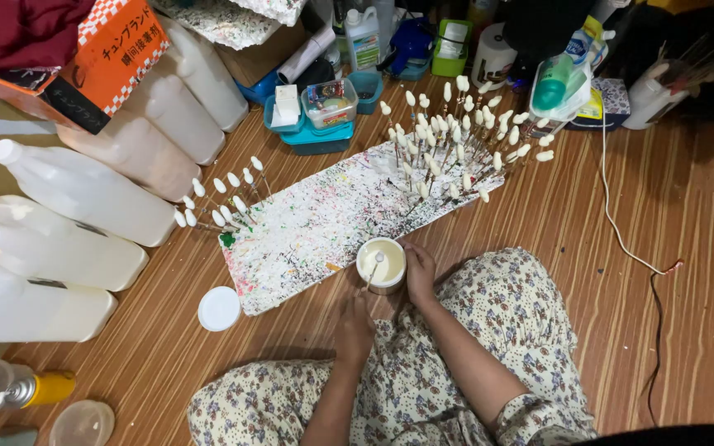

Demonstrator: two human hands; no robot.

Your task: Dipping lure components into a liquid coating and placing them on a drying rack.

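While right hand grips round tin, left hand pinches thin stick.

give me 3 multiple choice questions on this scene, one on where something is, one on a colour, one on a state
1. Where does the loose white lid lie?
A. on the floor beside the paint-speckled board
B. on the small tub
C. on a jug

2. What colour are the tips of the sticks standing in the board?
A. red
B. white
C. black

3. What state is the small tub in?
A. lidded
B. tipped over
C. open, upright, with pale liquid

Answers:
1 A, the lid rests on the wood floor by the board's near corner.
2 B, every tip looks white.
3 C, the right hand steadies the tub while the left hand dips a stick in it.
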